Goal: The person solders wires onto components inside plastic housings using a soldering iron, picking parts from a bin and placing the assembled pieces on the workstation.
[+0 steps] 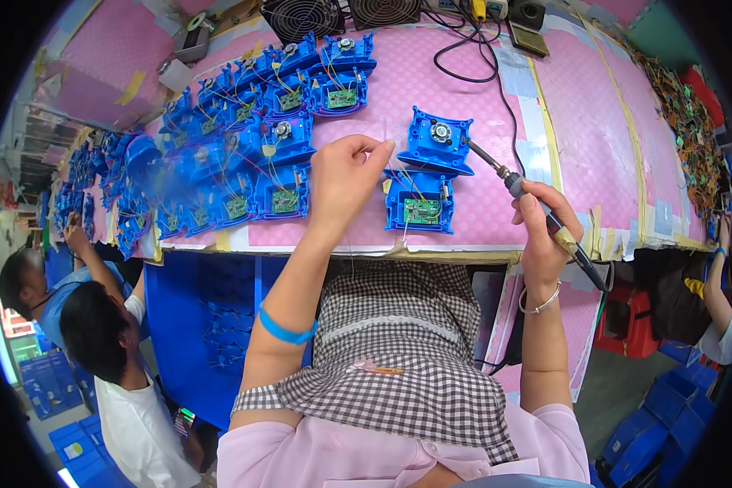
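Observation:
My right hand (545, 224) grips a soldering iron (516, 185) by its dark handle. The iron's tip reaches the right edge of a blue plastic housing half (423, 145) with a round speaker (440, 132) in it. Just below, nearer me, lies the matching blue half (398, 213) with a green circuit board (421, 211). Thin coloured wires run between the two halves. My left hand (346, 179) is raised left of the housing, thumb and forefinger pinched on a thin wire, whose loose strand seems to hang below the wrist.
Rows of similar blue housings (285, 203) with boards and speakers fill the table's left side. Fans (303, 18) and a black cable (464, 75) lie at the back. A heap of small parts (683, 122) lines the right edge. Other people (130, 366) sit at left; another's arm (716, 285) shows at right.

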{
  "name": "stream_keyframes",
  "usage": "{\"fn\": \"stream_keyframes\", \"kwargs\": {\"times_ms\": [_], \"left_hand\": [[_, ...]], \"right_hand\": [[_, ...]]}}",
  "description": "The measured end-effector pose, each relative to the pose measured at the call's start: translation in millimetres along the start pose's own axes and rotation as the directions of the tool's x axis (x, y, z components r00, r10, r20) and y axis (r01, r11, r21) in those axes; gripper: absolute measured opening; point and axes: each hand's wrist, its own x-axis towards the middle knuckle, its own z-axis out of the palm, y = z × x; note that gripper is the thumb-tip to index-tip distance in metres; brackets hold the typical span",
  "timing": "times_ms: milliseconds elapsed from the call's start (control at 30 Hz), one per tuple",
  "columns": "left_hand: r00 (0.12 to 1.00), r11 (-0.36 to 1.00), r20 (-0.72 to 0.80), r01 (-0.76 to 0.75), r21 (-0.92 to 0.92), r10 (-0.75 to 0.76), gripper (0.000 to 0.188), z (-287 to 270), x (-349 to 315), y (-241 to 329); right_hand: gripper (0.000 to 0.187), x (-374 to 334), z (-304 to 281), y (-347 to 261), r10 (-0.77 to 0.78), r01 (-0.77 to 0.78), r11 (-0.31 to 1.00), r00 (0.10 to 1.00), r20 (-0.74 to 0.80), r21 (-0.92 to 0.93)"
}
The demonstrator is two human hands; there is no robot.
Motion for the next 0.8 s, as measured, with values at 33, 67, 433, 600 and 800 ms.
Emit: {"fn": "stream_keyframes", "kwargs": {"times_ms": [33,67,433,600,800], "left_hand": [[0.997,0.998,-0.056,-0.059,-0.024,0.057,0.02,-1,-9,6],[0.986,0.992,-0.124,-0.116,-0.046,0.109,0.017,-3,-14,9],[0.984,0.991,-0.142,-0.117,-0.069,0.106,0.022,10,-5,1],[0.993,0.967,-0.112,-0.055,-0.249,0.028,0.023,20,2,-7],[0.97,0.962,-0.144,-0.221,-0.159,0.198,0.016,17,-12,21]], "right_hand": [[0.017,-2,-1,0,-0.001,0.001,1.0,1.0,-0.005,-0.003],[0.017,-1,-1,1,-0.001,0.001,1.0,1.0,-0.004,-0.001],[0.016,2,0,1,0.018,-0.018,1.0,1.0,-0.005,0.009],[0.016,4,2,1,0.026,-0.026,1.0,0.999,0.018,-0.008],[0.016,11,4,7,-0.031,0.037,0.997,0.995,0.09,-0.065]]}}
